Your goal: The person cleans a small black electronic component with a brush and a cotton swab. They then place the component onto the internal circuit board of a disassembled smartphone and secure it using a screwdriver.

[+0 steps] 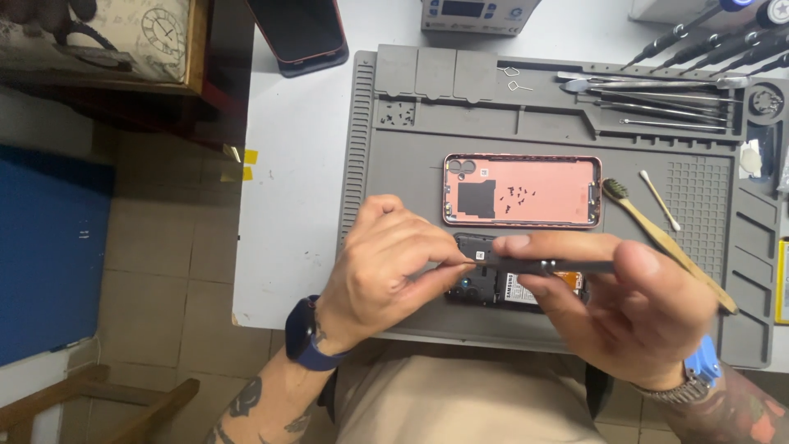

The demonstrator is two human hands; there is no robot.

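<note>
Right hand point(633, 316) fingers closed round the dark screwdriver point(546, 265), held level. Left hand point(386, 267) fingers pinched shut at its tip, likely on a screw, too small to tell. Opened phone point(514, 289) lies directly under the fingers on the grey mat point(394, 173); keep the tip over it so drops land there.
</note>
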